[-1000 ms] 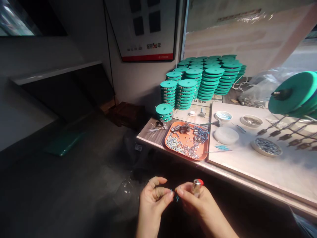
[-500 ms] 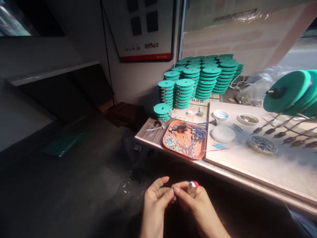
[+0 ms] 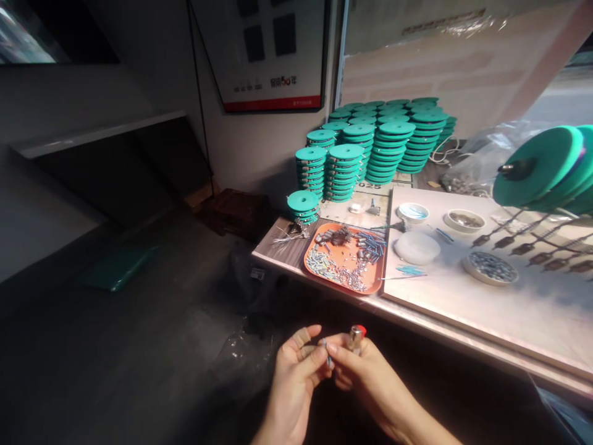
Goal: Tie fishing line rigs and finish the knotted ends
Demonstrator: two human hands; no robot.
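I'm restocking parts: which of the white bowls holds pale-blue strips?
The left bowl, nearest the green disc stacks. Its pieces are pale blue; the bowl beside it holds brownish bits, the front bowl greyish ones.

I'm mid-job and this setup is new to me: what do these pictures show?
There is no robot: these are a person's bare hands, seen by one camera worn on the head, looking forward and down. The left hand and right hand meet in front of the table, with a thin bluish piece between them, too small to identify. The right hand also grips what looks like a red-topped lighter. On the table sit an orange tray of small parts, stacks of green discs, and a pale board bearing white bowls.
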